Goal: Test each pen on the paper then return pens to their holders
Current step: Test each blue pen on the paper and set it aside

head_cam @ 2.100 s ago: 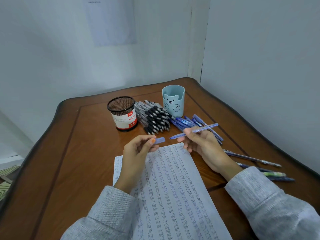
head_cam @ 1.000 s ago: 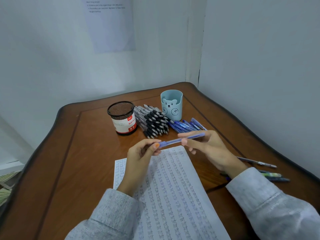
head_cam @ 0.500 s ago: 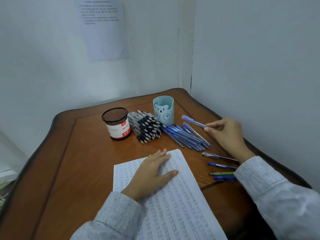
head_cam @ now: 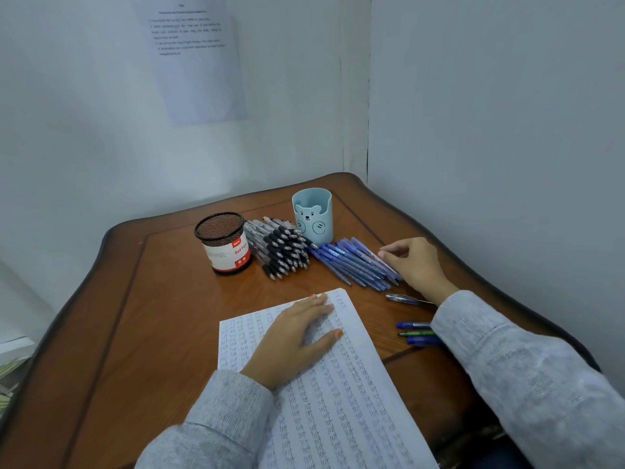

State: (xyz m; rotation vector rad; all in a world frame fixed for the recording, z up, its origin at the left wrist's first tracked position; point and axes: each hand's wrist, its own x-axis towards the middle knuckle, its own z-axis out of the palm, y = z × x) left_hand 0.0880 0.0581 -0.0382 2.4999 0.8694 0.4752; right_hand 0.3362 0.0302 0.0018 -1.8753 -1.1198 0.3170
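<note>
Two holders (head_cam: 224, 247), two pen piles (head_cam: 280, 252), four loose pens (head_cam: 414, 324); left hand (head_cam: 297, 333) flat on paper (head_cam: 338, 401), right hand (head_cam: 412, 262) grip unclear.

The single head-worn wide-angle camera views the desk (head_cam: 152, 316) closely from above its near edge, facing forward and down toward the far-right wall corner (head_cam: 367, 154).

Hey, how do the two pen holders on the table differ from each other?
The mesh holder is dark wire with a red-and-white label; the bear holder is solid pale blue with a bear face. The mesh holder's rim is level; the bear holder's dips at the front. Both stand upright, no pens sticking out.
</note>
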